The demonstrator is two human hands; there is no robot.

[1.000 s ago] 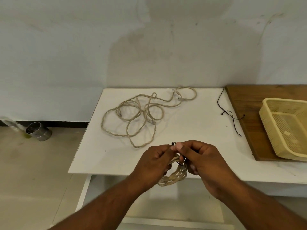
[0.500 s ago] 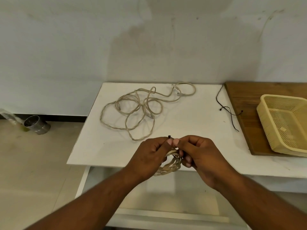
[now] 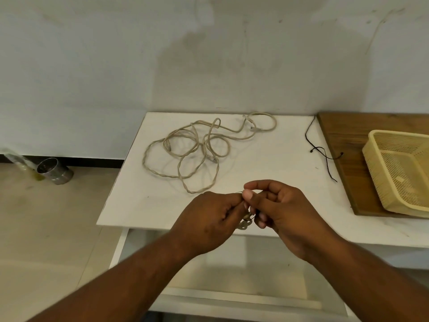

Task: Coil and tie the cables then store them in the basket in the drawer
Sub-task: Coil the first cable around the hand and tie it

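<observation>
- Drawer (image 3: 232,270) sits nearest me, white, pulled open below the table edge; my two forearms cross over it and hide much of its inside.
- My left hand (image 3: 209,221) and right hand (image 3: 283,212) meet over the front edge of the white table (image 3: 130,201), fingertips curled in and pressed close together.
- Between them I hold one small coiled cable (image 3: 245,223), beige and twisted; only a bit shows, the rest is covered by my fingers.
- A thin dark tie runs at the pinch of my right thumb and forefinger; I cannot tell how it wraps the coil.
- Farther back, one loose cable (image 3: 185,149) lies in a tangle of loops on the tabletop, same beige twisted cord.
- To the right, one black string (image 3: 322,152) trails across the table onto a wooden board (image 3: 339,133).
- One pale yellow mesh plastic basket (image 3: 376,159) rests on that board, well apart from my hands.
- On the floor at far left stands one metal can (image 3: 54,170), near the wall.
</observation>
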